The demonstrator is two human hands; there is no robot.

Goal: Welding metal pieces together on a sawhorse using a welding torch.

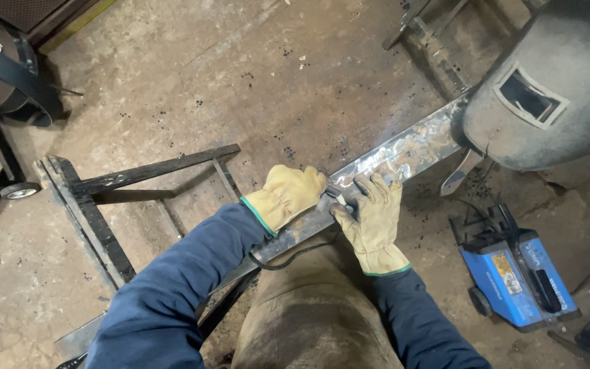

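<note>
Both gloved hands pressed flat on the steel bar (377,167): left hand (288,195) curled over the edge, right hand (373,219) spread. Surface partly ground bright; remainder dark.

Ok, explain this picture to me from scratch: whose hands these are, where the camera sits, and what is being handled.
The picture comes from a camera worn on a person's head, looking down at their own arms in blue sleeves and their knees. Both hands wear tan leather work gloves. The left hand rests closed on a long flat metal bar that runs slantwise across the view. The right hand lies on the same bar, its fingers spread, with a small pale piece, too small to identify, at the thumb. At the top right hangs a grey welding mask with a small window. On the concrete floor lie a dark metal frame on the left and a blue box-shaped machine with cables on the right.
</note>
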